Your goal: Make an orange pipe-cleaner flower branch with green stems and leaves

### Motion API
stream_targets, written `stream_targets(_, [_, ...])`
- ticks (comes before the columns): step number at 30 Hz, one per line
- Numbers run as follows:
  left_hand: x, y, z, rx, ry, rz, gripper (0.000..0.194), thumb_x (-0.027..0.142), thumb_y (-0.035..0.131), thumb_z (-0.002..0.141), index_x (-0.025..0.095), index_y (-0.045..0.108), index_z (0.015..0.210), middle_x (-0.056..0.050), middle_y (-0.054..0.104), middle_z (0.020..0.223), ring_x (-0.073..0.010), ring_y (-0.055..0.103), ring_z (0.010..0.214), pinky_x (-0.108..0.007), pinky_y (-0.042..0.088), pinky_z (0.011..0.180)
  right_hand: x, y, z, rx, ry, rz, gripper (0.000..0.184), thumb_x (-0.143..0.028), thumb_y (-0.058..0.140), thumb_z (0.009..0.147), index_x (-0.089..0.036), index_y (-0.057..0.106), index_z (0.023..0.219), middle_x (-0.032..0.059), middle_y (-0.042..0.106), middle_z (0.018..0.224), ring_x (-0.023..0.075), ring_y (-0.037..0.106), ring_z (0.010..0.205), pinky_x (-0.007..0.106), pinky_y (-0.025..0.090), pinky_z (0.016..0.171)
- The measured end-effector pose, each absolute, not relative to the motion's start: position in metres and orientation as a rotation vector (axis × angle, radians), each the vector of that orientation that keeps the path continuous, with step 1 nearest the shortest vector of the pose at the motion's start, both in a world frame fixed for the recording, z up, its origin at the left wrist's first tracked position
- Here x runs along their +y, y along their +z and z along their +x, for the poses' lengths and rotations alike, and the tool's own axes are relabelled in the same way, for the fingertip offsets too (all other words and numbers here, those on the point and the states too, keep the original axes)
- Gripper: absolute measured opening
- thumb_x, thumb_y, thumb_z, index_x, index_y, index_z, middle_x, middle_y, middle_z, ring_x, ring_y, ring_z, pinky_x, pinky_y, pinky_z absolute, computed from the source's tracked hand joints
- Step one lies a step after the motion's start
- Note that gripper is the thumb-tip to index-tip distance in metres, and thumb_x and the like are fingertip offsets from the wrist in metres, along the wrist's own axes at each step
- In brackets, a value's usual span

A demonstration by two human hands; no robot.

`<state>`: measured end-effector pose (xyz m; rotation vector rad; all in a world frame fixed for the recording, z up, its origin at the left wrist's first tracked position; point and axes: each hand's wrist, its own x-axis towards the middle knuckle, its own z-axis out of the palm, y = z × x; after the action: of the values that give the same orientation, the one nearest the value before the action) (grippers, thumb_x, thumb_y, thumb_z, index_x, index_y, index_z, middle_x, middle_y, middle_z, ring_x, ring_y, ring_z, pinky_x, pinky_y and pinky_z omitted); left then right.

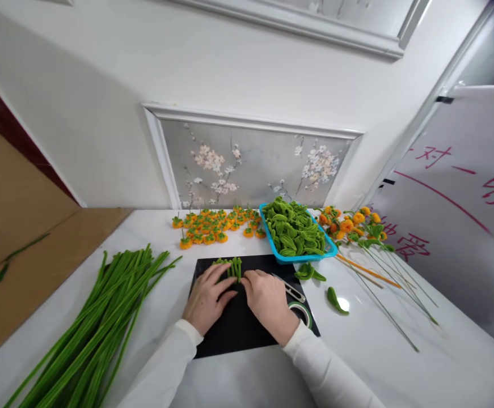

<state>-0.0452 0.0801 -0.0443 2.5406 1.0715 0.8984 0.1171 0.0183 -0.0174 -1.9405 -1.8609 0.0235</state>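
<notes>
So we've got a row of short green chenille stem pieces [235, 270] lined up side by side near the top edge of the black mat [233, 334]. Our left hand [207, 294] is loosely open over their left end, thumb well apart from the fingers. Our right hand [269, 299] is curled up just beside the right end; honestly, we can't tell if it's pinching anything. A slotted metal tool [296, 293] and a green tape roll [308, 316] sit next to that wrist. Our long green chenille stems [97, 323] are piled off to the left, and a blue basket [304, 259] full of fuzzy green leaves [293, 226] stands behind the right hand.
</notes>
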Motion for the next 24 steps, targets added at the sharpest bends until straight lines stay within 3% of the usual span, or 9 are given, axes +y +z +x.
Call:
stream_targets(5, [0.086, -0.048, -0.046, 0.997, 0.874, 2.606, 0.025, 0.030, 0.051, 0.087, 0.021, 0.072, 0.100, -0.008, 0.071, 0.110, -0.0258, 0.058, 0.113, -0.045, 0.046, 0.098, -0.005, -0.014, 0.111, -1.922, 0.036, -1.784, 0.018, -0.024, 0.044, 0.093, -0.023, 0.061, 0.093, 0.0024, 0.068, 0.080, 0.0160, 0.065, 0.070, 0.023, 0.036, 0.055])
stream_targets(10, [0.091, -0.042, -0.047, 1.030, 1.018, 2.611, 0.028, 0.030, 0.049, 0.087, 0.017, 0.069, 0.103, -0.013, 0.066, 0.116, -0.0275, 0.057, 0.113, -0.045, 0.046, 0.098, -0.019, -0.023, 0.097, -2.064, 0.046, -1.517, 0.022, -0.020, 0.044, 0.089, -0.024, 0.057, 0.107, 0.0011, 0.067, 0.080, 0.0159, 0.063, 0.067, 0.024, 0.040, 0.057])
stream_targets(16, [0.101, -0.028, -0.048, 1.315, 1.428, 2.551, 0.029, 0.030, 0.046, 0.089, 0.014, 0.068, 0.100, -0.016, 0.063, 0.114, -0.0286, 0.061, 0.103, -0.045, 0.047, 0.094, -0.018, -0.024, 0.097, -2.184, 0.081, -1.243, 0.041, -0.020, 0.050, 0.083, -0.029, 0.046, 0.123, -0.0020, 0.064, 0.104, 0.0138, 0.062, 0.083, 0.023, 0.046, 0.067])
stream_targets(20, [0.125, -0.002, -0.032, 1.469, 1.489, 2.659, 0.029, 0.031, 0.042, 0.091, 0.017, 0.067, 0.096, -0.011, 0.064, 0.112, -0.0249, 0.060, 0.103, -0.038, 0.047, 0.093, -0.020, -0.014, 0.097, -2.144, -0.008, -1.127, 0.033, -0.022, 0.041, 0.090, -0.027, 0.048, 0.122, -0.0044, 0.059, 0.119, 0.0105, 0.057, 0.098, 0.023, 0.046, 0.074])
stream_targets(24, [0.160, 0.021, -0.006, 1.548, 1.409, 2.744, 0.034, 0.029, 0.037, 0.091, 0.013, 0.063, 0.108, -0.016, 0.056, 0.124, -0.0289, 0.049, 0.118, -0.042, 0.036, 0.103, -0.041, 0.004, 0.078, -2.179, -0.101, -1.020, 0.029, -0.033, 0.042, 0.090, -0.035, 0.056, 0.115, -0.0096, 0.056, 0.124, 0.0080, 0.058, 0.096, 0.023, 0.045, 0.078])
